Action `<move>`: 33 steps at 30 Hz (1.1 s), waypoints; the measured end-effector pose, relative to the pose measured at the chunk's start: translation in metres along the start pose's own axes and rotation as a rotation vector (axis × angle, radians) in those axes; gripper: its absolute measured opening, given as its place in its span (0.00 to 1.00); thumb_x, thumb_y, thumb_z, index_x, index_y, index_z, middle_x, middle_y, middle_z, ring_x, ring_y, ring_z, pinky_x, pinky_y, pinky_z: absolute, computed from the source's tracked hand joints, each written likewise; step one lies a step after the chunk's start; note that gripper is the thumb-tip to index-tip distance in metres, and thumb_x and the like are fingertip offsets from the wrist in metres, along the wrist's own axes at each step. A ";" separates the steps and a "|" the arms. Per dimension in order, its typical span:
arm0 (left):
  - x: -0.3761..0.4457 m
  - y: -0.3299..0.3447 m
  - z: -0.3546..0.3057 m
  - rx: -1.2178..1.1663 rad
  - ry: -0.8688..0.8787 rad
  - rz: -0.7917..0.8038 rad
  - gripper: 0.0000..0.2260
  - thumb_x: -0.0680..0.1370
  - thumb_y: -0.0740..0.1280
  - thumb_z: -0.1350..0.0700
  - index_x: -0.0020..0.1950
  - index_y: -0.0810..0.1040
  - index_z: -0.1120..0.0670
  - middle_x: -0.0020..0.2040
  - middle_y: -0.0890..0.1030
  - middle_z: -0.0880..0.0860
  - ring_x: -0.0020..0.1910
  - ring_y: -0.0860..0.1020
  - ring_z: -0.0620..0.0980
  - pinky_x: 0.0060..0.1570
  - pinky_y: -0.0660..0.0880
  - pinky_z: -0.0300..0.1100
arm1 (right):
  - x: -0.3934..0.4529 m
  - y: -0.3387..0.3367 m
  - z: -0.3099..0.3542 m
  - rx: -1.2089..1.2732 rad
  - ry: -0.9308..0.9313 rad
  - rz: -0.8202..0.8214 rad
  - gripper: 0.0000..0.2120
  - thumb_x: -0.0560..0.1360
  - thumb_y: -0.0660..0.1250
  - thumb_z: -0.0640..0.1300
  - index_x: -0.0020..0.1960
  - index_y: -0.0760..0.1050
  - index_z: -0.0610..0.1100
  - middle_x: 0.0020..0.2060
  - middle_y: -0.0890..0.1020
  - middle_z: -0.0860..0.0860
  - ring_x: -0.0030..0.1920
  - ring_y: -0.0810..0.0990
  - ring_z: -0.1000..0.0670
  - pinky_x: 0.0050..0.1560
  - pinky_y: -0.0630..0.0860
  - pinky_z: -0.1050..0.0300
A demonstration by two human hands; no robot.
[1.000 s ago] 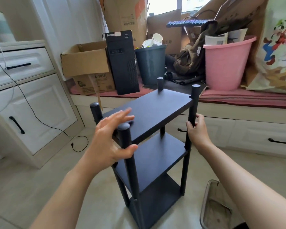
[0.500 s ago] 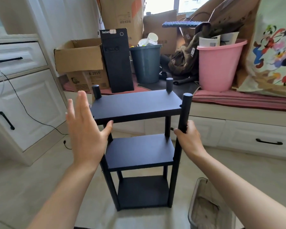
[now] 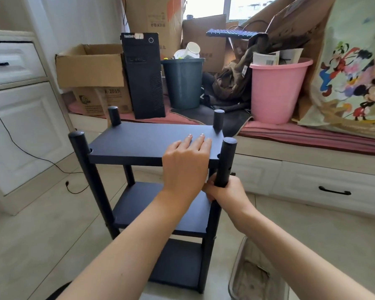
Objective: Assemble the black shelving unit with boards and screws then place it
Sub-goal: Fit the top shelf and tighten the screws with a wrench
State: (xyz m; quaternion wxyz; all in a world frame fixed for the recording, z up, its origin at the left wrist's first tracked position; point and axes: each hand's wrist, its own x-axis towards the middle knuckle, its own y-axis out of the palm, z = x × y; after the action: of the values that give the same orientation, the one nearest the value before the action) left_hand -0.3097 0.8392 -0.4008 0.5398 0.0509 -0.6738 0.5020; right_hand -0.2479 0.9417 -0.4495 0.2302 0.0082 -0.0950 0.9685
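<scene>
The black shelving unit [image 3: 152,169] stands upright on the tiled floor [image 3: 41,224], its three boards stacked level between four round posts, just in front of a window seat [image 3: 312,146] with white drawers. The left hand [image 3: 185,165] lies flat on the top board [image 3: 147,139] near its front right corner, fingers straight and pressing down, its grip released. The right hand [image 3: 225,191] is curled around the front right post [image 3: 225,161] just below the top board, grasping it. Open floor lies to the left of the unit, up to a white cabinet [image 3: 20,126] whose black cable [image 3: 30,154] trails across the tiles and ends in a plug near the unit's left legs. To the right, a clear bin [image 3: 247,273] sits close beside the lower right leg and is cut off by the bottom edge. Behind the unit the seat is crowded edge to edge: a cardboard box [image 3: 91,68], a black computer tower [image 3: 143,74], a dark bucket [image 3: 183,83], a pink bucket [image 3: 277,89] and a cartoon-printed bag [image 3: 351,79]. The left forearm hides much of the middle and bottom boards, and the right hand covers the joint where the post meets the middle board. The rear right leg is mostly hidden behind the boards and arms. No screws can be made out.
</scene>
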 end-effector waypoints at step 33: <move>-0.004 0.003 0.002 -0.027 0.016 -0.096 0.13 0.71 0.76 0.63 0.54 0.87 0.55 0.53 0.86 0.52 0.52 0.85 0.58 0.48 0.82 0.51 | 0.004 0.002 0.000 -0.064 0.041 -0.012 0.09 0.71 0.64 0.34 0.33 0.71 0.41 0.28 0.71 0.45 0.29 0.69 0.50 0.34 0.69 0.58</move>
State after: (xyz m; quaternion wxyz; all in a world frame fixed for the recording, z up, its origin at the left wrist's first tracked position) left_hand -0.3116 0.8372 -0.4060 0.5691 0.0719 -0.6730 0.4669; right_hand -0.2527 0.9421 -0.4492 0.2381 -0.0183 -0.1213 0.9635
